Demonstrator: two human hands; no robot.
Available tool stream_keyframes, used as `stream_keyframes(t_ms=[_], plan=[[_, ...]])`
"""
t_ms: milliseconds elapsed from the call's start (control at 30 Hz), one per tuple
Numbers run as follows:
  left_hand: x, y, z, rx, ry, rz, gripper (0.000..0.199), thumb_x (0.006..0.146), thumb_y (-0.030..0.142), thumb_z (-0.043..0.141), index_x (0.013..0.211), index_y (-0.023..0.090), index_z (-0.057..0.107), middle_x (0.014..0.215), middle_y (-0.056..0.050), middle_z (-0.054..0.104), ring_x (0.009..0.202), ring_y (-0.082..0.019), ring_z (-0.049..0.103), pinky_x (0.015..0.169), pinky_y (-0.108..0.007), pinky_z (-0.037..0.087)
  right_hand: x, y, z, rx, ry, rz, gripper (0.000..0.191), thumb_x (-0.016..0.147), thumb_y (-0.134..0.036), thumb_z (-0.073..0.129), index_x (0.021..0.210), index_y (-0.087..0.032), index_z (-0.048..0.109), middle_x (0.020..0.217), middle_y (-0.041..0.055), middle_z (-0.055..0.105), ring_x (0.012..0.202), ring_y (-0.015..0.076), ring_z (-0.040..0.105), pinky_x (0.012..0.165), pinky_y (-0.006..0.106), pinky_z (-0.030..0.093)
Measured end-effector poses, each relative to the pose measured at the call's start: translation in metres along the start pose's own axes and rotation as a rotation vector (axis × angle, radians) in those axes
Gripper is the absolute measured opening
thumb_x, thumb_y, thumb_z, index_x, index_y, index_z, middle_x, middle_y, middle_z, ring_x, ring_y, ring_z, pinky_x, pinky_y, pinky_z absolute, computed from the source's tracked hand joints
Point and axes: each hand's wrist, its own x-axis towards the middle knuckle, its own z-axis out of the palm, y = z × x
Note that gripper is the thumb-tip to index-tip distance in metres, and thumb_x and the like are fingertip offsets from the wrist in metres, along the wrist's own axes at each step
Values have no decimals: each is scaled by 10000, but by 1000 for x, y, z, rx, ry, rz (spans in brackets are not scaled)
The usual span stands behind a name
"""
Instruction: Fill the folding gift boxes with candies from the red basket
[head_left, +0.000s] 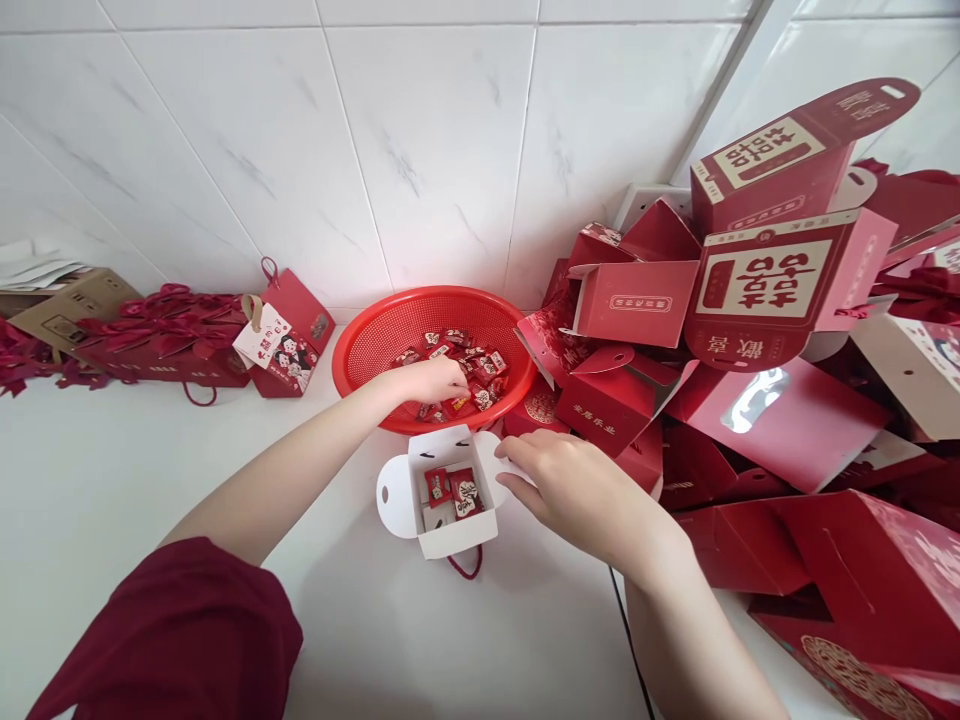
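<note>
My left hand (433, 382) is down in the red mesh basket (367, 345), its fingers closed at the red wrapped candies (487, 367); what they pinch, if anything, is hidden. In front of the basket stands a small white-lined box (459, 543) with its flaps spread to the sides. Red packets (465, 493) lie inside it, and a dark red cord loop sticks out at its near side. My right hand (559, 478) pinches the box's right flap between thumb and fingers.
A large pile of red gift boxes (649, 300) fills the right side. At the back left are a red box with a white label (281, 350), a row of ribboned boxes (172, 340) and a cardboard box (75, 305). A tiled wall (442, 140) runs behind.
</note>
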Motion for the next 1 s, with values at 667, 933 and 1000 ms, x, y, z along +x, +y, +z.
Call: stream_keyframes(t_ms=[667,933,1000], plan=[[5,0,18,61,16,-660,931,534,529,861,1303,105,553,1203,-249,650,1082,-414,631,920,-483,496,1,-2,4,-4,-29,8,158,998,-182,491,1076,-167,627,921,62,698,891,223,674,699,302,459],[8,-13,8,-83,-62,-505,320,516,323,874,757,181,720,713,-48,731,706,-235,690,655,-281,510,-1,-2,2,9,-26,13,147,996,-195,504,1067,-169,630,932,63,700,902,228,674,713,308,468],[-2,-16,-2,-127,14,-447,317,641,440,813,829,198,731,765,-33,747,737,-209,693,651,-263,507,-2,-1,1,17,-8,15,140,997,-202,508,1059,-172,630,928,59,699,900,224,671,718,308,473]])
